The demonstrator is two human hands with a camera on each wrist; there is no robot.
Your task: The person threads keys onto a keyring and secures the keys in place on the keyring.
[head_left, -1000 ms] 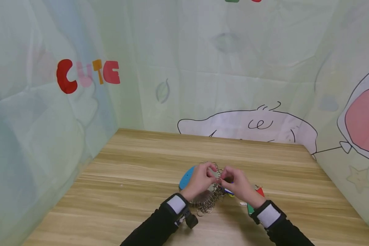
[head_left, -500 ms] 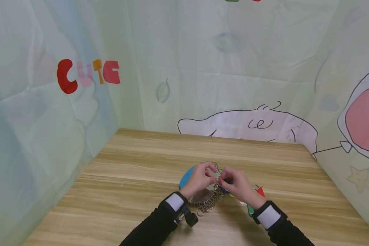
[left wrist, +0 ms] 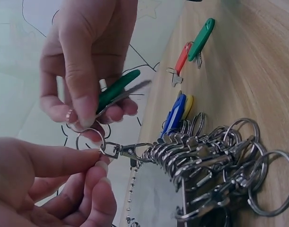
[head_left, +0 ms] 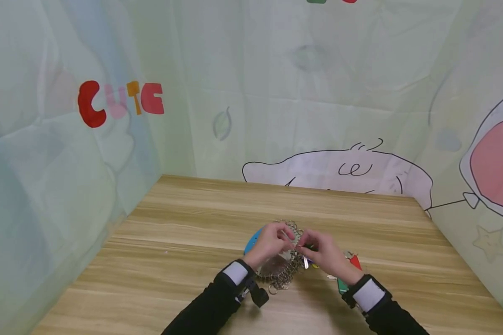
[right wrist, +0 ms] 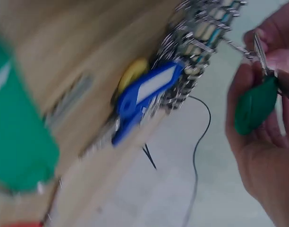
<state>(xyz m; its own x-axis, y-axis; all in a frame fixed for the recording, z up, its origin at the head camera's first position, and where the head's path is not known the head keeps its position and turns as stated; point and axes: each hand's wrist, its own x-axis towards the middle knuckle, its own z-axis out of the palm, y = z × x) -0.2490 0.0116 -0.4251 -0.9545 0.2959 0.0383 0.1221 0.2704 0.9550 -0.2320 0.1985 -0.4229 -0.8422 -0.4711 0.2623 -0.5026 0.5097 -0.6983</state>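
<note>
In the left wrist view my left hand [left wrist: 55, 179] pinches the lower end of a split key ring [left wrist: 104, 138], where it joins a swivel snap hook [left wrist: 130, 152]. My right hand [left wrist: 95, 56] pinches the ring's upper part, close to a key [left wrist: 136, 88] with a green tag [left wrist: 117, 91]. That green tag [right wrist: 258, 106] shows again in the right wrist view beside curled fingers. The snap hook runs to a dense bunch of metal hooks and rings [left wrist: 220, 165] on the table. In the head view both hands meet over this bunch, partly covering it.
A blue rounded object [head_left: 251, 242] lies partly under my left hand. Close to the bunch lie blue-tagged [left wrist: 173, 116] and yellow-tagged [left wrist: 188, 105] keys. Farther right on the wooden table [head_left: 184, 223] are keys with a red tag [left wrist: 183, 59] and a green tag [left wrist: 201, 40].
My left hand and forearm have shifted slightly left, and the fingertips of both hands have drawn a little apart. A pale strip now shows below my right hand.
</note>
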